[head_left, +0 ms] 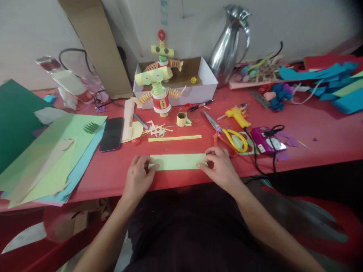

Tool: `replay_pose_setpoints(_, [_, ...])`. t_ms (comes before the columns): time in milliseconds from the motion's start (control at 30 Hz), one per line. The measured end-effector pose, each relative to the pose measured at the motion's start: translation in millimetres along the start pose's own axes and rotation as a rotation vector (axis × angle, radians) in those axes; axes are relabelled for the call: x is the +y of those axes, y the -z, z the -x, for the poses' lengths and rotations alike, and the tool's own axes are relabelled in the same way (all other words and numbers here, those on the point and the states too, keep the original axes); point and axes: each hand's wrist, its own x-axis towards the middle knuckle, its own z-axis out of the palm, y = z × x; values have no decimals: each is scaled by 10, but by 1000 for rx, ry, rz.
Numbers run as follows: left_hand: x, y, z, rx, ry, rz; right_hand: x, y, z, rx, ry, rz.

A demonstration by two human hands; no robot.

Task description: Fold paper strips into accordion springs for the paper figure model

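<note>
On red table [312,143]: left hand [138,177], right hand [219,168] fingers pinch green paper strip [177,161] ends; strip corners hidden.

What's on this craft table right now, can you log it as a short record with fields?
surface: red table
left hand: fingers on the left end of the light green paper strip
right hand: fingers on the strip's right end
strip: lying flat near the table's front edge
behind strip: thin yellow strip, yellow-handled scissors, yellow glue gun
left side: black phone, stacked paper sheets
back: paper figure, white box, steel jug
</note>
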Motion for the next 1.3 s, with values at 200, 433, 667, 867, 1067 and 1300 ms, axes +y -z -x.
replay_pose_setpoints(200, [7, 38, 59, -100, -479, -179, -52, 59, -58, -43, 80, 160])
replay_pose_setpoints(433, [211, 74, -31, -219, -287, -195, -98, 131, -372, -332, 221, 229])
replay_pose_setpoints(667, [191, -86, -253, -227, -279, -37, 13, 153, -478, -427, 258, 95])
replay_pose_setpoints(867, [105, -114, -106, -147, -203, -42, 150, 118, -244, -227, 289, -21])
replay_pose_setpoints(1067, [125, -106, 61, -91, -361, -332, 197, 60, -117, -90, 344, 27])
replay_pose_setpoints(1300, [153, -82, 105, -59, -507, -438, 200, 89, -95, -107, 432, 95])
